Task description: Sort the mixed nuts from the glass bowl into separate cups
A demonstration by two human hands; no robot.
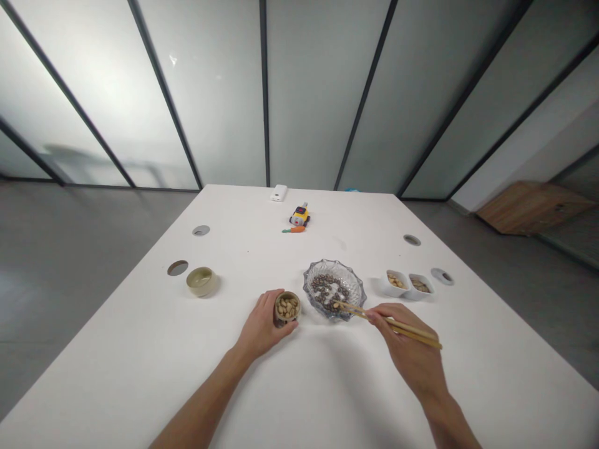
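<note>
Left fingers (pixel 271 295) curl round the cup (pixel 287 320), right fingers (pixel 374 316) pinch chopsticks (pixel 416 332) into the bowl (pixel 358 289) (well short of the worktop's (pixel 290 386) far edge).

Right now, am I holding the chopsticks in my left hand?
No, the chopsticks are in your right hand, while your left hand is around a small cup.

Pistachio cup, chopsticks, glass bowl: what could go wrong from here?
1. Slip: the right hand has the chopsticks over the glass bowl, with what looks like a pale piece at the thin tips; it could drop.
2. Scatter: the dark round pieces in the bowl look loose, so a jab might flick some out.
3. Spill: the small cup in the left hand looks quite full; tilting it could shed nuts.
</note>
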